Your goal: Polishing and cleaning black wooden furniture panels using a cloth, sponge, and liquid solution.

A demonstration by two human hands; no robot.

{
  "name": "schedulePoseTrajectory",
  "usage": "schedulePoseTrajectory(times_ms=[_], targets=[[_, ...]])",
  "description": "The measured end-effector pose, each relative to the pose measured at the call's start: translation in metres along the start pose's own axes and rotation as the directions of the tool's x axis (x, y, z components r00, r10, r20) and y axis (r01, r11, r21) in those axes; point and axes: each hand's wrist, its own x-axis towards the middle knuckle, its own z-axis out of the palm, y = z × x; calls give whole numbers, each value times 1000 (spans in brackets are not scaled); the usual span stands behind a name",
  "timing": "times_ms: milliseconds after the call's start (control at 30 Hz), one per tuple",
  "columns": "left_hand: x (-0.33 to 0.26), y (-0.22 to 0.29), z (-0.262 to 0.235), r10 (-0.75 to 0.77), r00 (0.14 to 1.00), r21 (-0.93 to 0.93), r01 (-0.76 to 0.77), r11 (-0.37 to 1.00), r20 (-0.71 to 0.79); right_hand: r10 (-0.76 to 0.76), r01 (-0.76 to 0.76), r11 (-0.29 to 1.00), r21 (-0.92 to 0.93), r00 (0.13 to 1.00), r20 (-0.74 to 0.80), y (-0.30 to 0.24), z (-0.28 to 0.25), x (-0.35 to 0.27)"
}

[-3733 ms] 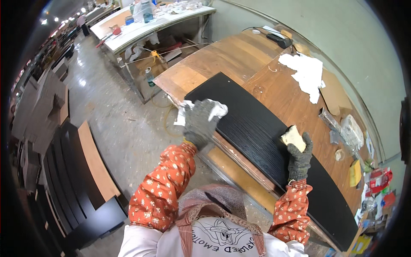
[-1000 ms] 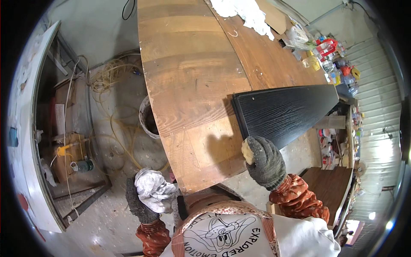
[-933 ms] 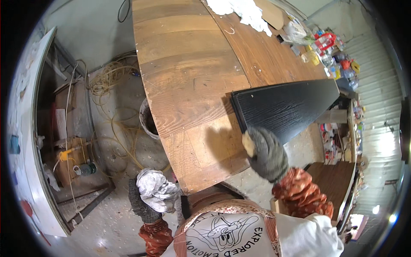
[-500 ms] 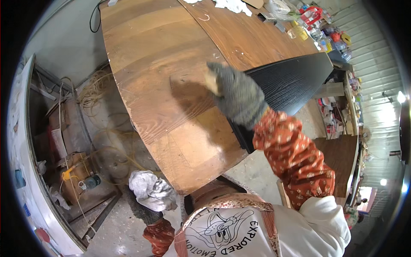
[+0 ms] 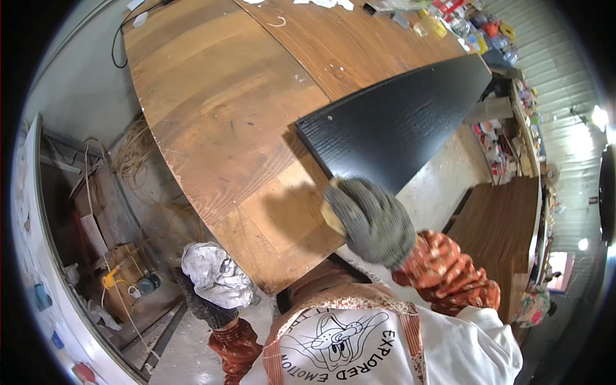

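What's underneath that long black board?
The black board lies on the brown wooden table; its near edge overhangs the concrete floor. The table surface beneath the board is hidden.

Sponge (image 5: pixel 332 208) — mostly hidden under right glove (image 5: pixel 372 221)

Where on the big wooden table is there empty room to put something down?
The brown table is bare from its left edge to the black board, ahead of the gloved right hand. The far right corner is crowded with small bottles and boxes.
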Motion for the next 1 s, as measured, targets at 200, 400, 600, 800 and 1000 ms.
schedulePoseTrajectory(times_ms=[200, 400, 600, 800, 1000], targets=[[30, 5, 37, 266, 957, 692, -115, 713, -115, 100, -105, 976, 191, 994, 33, 0, -11, -98], [87, -7, 102, 99, 983, 677, -178, 714, 154, 176, -137, 937, 320, 980, -96, 1, -4, -133], [76, -106, 158, 140, 958, 844, -288, 452, 252, 200, -132, 932, 337, 964, -175, 13, 11, -141], [93, -130, 201, -253, 787, 774, -609, -171, 563, 42, 42, 976, 215, 926, -374, 3, 32, -124], [93, -145, 186, -41, 963, 902, -235, 363, 267, -187, 217, 959, 184, 967, -171, 41, 23, -141]])
